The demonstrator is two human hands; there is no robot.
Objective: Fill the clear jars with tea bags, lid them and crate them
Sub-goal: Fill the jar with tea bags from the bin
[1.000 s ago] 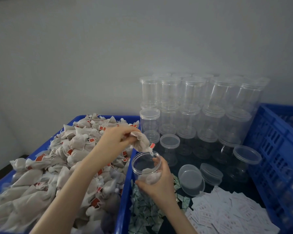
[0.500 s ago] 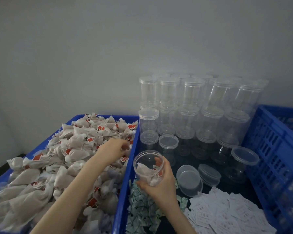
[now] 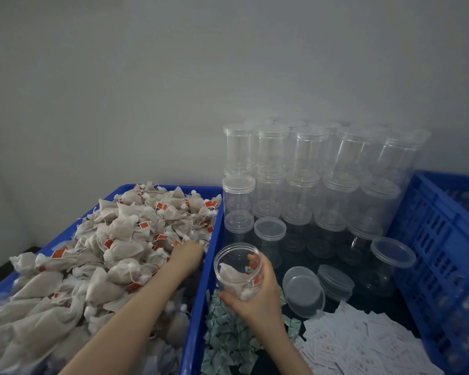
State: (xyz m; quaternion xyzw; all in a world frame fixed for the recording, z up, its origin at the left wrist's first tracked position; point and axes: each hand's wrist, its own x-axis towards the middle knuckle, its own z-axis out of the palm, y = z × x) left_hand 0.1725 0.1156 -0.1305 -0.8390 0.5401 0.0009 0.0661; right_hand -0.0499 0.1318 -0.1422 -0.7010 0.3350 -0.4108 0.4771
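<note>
Blue bins; open jar [image 3: 238, 269] in right grip [image 3: 257, 296].

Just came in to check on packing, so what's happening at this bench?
A person is filling a clear jar with tea bags. The right hand holds the open jar, with a few bags already inside, over the gap between bins. The left hand reaches into the heap of tea bags in the blue bin; whether it has one is hidden. Loose lids and stacked empty jars wait behind.
</note>
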